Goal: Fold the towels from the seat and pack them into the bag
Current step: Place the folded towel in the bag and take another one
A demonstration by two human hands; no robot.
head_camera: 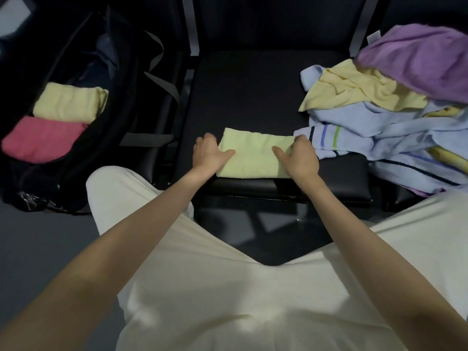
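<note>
Both hands, left (208,153) and right (300,155), are clamped on the folded towel's (253,158) ends; thus it is held compact for transfer to the bag (111,102).

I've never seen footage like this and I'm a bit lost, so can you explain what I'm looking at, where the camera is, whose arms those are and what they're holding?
There is no machine here. The single picture comes from a camera worn on a person's head, looking down at their own bare arms. The left hand and right hand grip the two ends of a folded pale green towel lying on a dark seat. To the right is a heap of unfolded towels, purple, yellow and light blue. To the left, an open black bag already holds a folded yellow towel and a folded pink towel. The white cloth below is the person's clothing.
</note>
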